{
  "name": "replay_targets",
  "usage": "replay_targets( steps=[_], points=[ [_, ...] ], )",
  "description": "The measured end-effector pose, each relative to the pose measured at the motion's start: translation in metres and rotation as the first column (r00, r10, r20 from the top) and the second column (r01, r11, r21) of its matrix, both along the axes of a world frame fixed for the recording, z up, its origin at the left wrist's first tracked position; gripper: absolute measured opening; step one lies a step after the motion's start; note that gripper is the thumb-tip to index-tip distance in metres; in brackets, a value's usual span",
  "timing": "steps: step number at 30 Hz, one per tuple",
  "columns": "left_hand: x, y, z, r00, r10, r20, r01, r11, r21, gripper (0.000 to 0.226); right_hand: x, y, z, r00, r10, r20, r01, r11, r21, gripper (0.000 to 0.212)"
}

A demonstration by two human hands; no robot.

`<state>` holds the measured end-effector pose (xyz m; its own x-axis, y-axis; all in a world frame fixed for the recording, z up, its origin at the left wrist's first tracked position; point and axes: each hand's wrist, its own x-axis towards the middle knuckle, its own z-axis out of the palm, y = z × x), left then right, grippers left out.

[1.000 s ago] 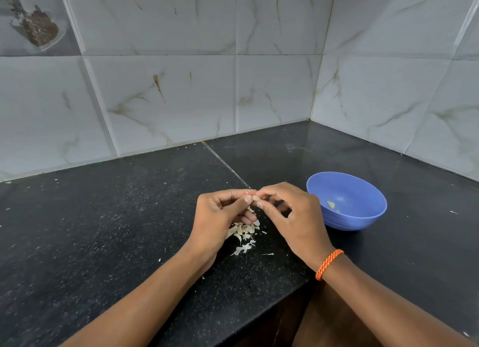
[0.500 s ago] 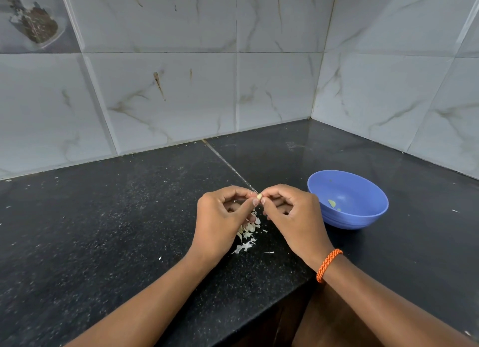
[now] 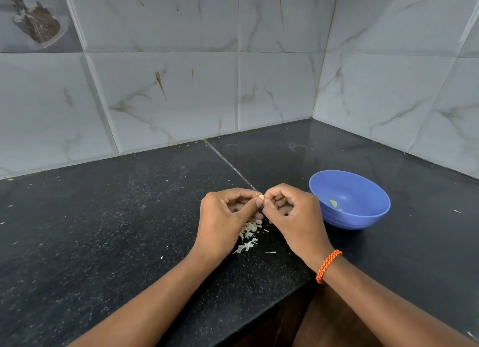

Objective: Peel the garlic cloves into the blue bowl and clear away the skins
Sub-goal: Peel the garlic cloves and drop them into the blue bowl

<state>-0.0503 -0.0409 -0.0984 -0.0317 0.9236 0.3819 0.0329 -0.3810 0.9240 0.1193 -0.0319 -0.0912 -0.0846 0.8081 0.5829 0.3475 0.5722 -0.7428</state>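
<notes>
Peeling step: left hand [image 3: 223,217] and right hand [image 3: 293,214] both pinch 1 clove [image 3: 261,197] above the skins [image 3: 248,232]. Next, drop it in the bowl [image 3: 363,217].

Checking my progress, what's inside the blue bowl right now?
The blue bowl holds one small pale piece, probably garlic, and a speck beside it. Its near inner wall is hidden by the rim.

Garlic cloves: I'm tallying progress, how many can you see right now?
1: a garlic clove pinched between the left hand and right hand. Others may hide under the hands.
</notes>
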Motion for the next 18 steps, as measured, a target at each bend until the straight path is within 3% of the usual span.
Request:
replay_targets(
  steps=[10,14,18],
  points=[
    [-0.0019,-0.0017,0.0036,0.978,-0.118,0.170,0.135,0.987,-0.088,0.015,-0.0013,0.0026,-0.0033,0.995,0.014,-0.096,-0.019,0.999,-0.046,0.012],
    [-0.0021,-0.0022,0.0052,0.978,-0.108,0.180,0.123,0.990,-0.074,0.024,-0.0005,0.0010,-0.0023,0.997,0.006,-0.074,-0.009,0.999,-0.044,0.011],
    [-0.0006,-0.0020,0.0043,0.991,-0.066,0.113,0.070,0.997,-0.030,0.019,-0.0016,-0.0018,-0.0002,0.999,-0.017,-0.027,0.017,1.000,-0.005,0.013]
  ],
)
